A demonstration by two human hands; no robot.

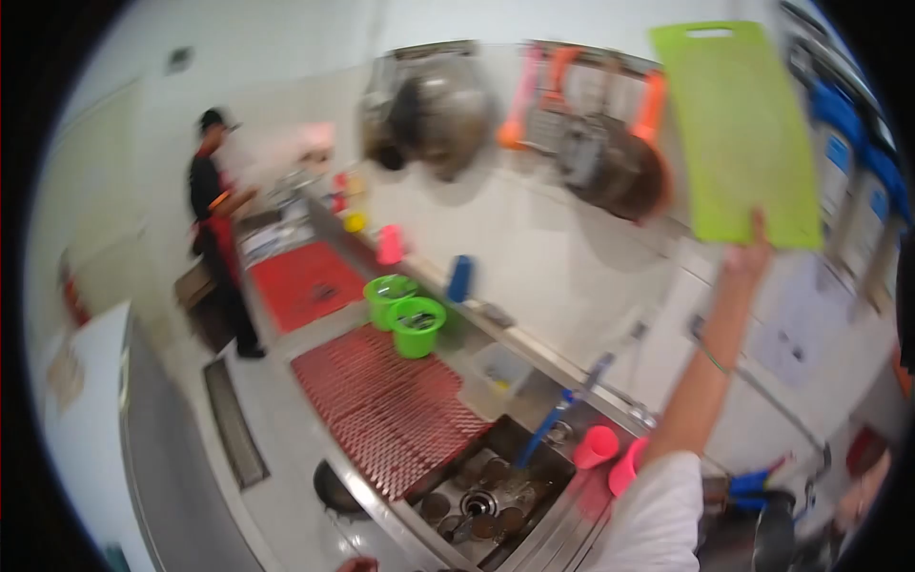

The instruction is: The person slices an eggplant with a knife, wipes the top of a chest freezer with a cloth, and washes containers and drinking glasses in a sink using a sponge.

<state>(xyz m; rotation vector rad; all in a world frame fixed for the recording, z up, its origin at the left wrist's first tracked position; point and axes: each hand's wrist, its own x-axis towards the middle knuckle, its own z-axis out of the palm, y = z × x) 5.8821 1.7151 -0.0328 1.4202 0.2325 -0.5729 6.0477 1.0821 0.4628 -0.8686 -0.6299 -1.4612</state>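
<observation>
The right hand (748, 257) pinches the lower edge of a green board (739, 133), one digit laid flat on its near face. The board stands at 12 o'clock from that hand, raised beside the wall (its top slot is plainly visible). At 10 o'clock a dark pan (620, 176) hangs from a rail. Around 7 o'clock are a pink cup (597, 446) and, between 7 and 8, a sink (550, 477) with round pieces lying in it. At 8 o'clock a red slatted mat (381, 410) covers part of the steel surface (319, 335), and a filled green bucket (417, 336) stands near its far edge. The left hand (357, 564) shows only a sliver at the bottom, so I cannot tell its state. Farthest, at 9 o'clock, a person (208, 191) in dark clothing stands by the surface.
</observation>
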